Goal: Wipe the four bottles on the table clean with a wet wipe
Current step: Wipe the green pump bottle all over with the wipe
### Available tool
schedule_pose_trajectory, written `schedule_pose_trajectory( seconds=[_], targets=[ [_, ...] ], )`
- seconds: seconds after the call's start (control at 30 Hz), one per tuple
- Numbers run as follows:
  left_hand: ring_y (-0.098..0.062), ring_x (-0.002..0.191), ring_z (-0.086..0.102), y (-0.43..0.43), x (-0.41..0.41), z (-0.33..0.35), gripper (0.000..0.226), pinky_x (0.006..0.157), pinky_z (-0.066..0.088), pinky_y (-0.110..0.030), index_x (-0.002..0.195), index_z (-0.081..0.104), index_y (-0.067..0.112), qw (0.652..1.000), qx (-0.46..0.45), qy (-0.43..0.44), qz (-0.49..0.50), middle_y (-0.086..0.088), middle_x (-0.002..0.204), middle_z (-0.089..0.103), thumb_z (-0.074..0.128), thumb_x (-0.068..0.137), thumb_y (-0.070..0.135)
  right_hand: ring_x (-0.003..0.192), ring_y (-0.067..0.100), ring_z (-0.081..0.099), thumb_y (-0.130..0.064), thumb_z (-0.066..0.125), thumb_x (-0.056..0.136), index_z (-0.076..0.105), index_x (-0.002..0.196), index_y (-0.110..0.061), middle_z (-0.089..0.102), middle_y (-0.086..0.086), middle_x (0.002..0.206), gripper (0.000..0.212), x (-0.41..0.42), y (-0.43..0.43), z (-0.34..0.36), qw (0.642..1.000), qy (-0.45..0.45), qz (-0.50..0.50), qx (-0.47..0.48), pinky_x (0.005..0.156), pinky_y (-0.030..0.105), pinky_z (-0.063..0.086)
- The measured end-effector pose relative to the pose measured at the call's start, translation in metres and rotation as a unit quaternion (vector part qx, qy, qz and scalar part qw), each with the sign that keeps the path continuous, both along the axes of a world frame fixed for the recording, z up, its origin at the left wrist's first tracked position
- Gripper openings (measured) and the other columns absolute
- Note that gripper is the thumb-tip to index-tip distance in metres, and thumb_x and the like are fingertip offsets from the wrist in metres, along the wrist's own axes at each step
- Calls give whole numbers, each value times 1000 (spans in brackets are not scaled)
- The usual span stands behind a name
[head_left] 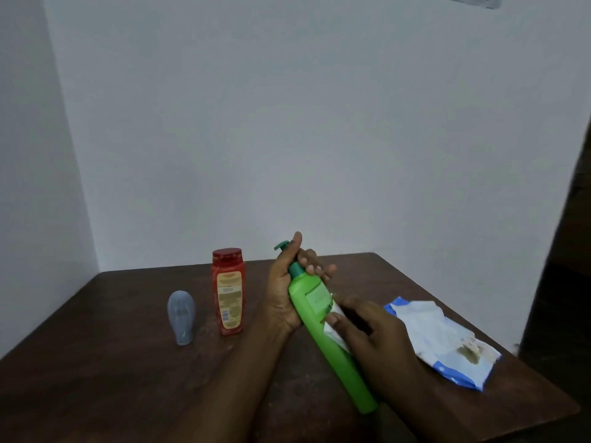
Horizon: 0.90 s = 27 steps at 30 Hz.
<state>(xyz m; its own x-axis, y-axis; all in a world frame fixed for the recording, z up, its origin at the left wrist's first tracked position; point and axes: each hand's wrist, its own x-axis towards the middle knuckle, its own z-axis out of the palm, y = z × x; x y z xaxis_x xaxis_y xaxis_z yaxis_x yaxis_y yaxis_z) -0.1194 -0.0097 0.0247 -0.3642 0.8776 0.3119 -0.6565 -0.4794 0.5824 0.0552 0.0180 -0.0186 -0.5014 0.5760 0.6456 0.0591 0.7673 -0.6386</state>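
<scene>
1. A person's left hand (287,292) closes around the neck and shoulder of a green pump bottle (332,337), holding it tilted above a dark wooden table (112,378), pump end up and away, base low and near the body.
2. The right hand (371,334) presses a white wet wipe (334,327) against the bottle's side, fingers curled over the cloth just below the label.
3. Doing this well likely means long strokes from shoulder to base, turning the bottle in the left hand so every face is reached, then the pump.
4. The bottle is slim, bright green and smooth, with a darker green collar and pump.
5. A red bottle (227,290) and a small grey-blue bottle (181,318) stand upright to the left; a fourth is not in view.
6. A blue-and-white wipes pack (447,343) lies on the table to the right.
</scene>
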Motion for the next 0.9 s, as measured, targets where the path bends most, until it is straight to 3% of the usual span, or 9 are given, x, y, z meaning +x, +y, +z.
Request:
schedule_pose_trajectory(
  seconds=[0.1, 0.2, 0.3, 0.37, 0.5, 0.6, 0.73, 0.8, 0.9],
  targets=[
    [-10, 47, 56, -6, -1, 5, 47, 116, 39, -45, 57, 63, 16, 1000, 8, -12, -17, 2, 49, 55, 101, 54, 44, 92, 0, 72, -21, 77, 90, 77, 104, -26, 77, -16, 96, 15, -26, 6, 17, 993, 62, 65, -79, 81, 23, 57],
    [-11, 49, 58, -9, -4, 7, 54, 113, 42, -42, 57, 63, 14, 1000, 7, -17, -7, 0, 50, 57, 106, 40, 43, 86, 11, 76, -14, 75, 90, 79, 99, -18, 80, -3, 91, 10, -46, 15, 28, 977, 88, 136, -137, 73, 26, 59],
    [-16, 59, 64, -11, -10, 9, 54, 81, 57, -36, 62, 65, 10, 1000, 14, -15, 11, -7, 61, 61, 106, 43, 38, 76, 18, 73, -13, 76, 89, 79, 87, -8, 78, 12, 82, 7, -63, 31, 40, 959, 94, 200, -178, 65, 26, 56],
    [-19, 62, 67, -12, -15, 12, 55, 66, 59, -34, 68, 68, 8, 999, 18, -3, 31, -11, 72, 65, 106, 43, 39, 72, 24, 67, -35, 80, 81, 77, 83, -4, 74, 25, 81, 31, -77, 41, 45, 952, 86, 237, -174, 65, 37, 53],
    [-27, 90, 77, -16, -21, 18, 65, 75, 63, -38, 78, 79, 7, 990, -2, 69, 126, -20, 92, 77, 103, 39, 53, 73, 28, 66, -52, 79, 68, 79, 82, -8, 75, 21, 79, 46, -96, 59, 46, 941, 72, 269, -193, 68, 41, 53],
    [-25, 95, 76, -20, -18, 22, 66, 79, 62, -33, 83, 82, 13, 975, -34, 138, 173, -18, 103, 79, 96, 45, 65, 72, 29, 69, -72, 81, 62, 81, 81, -8, 75, 24, 79, 67, -99, 67, 32, 938, 80, 271, -199, 65, 40, 55],
    [-25, 111, 73, -23, -19, 26, 70, 92, 56, -33, 96, 83, 15, 941, -80, 231, 233, -16, 114, 77, 83, 61, 75, 81, 48, 72, -43, 72, 89, 80, 88, 0, 76, 27, 88, 43, -88, 60, 17, 894, 101, 314, -303, 71, 48, 59],
    [-27, 116, 72, -24, -19, 28, 68, 92, 58, -32, 102, 82, 13, 925, -101, 273, 244, -17, 118, 76, 76, 70, 72, 91, 55, 69, -43, 69, 93, 78, 93, 2, 76, 28, 92, 45, -85, 62, 13, 895, 94, 319, -298, 78, 60, 57],
    [-31, 114, 72, -27, -17, 37, 65, 92, 60, -34, 106, 80, 8, 888, -161, 324, 284, -16, 114, 78, 64, 79, 66, 91, 50, 70, -37, 62, 93, 77, 97, 1, 77, 23, 93, 42, -82, 66, 12, 904, 98, 306, -282, 80, 62, 56]
  ],
)
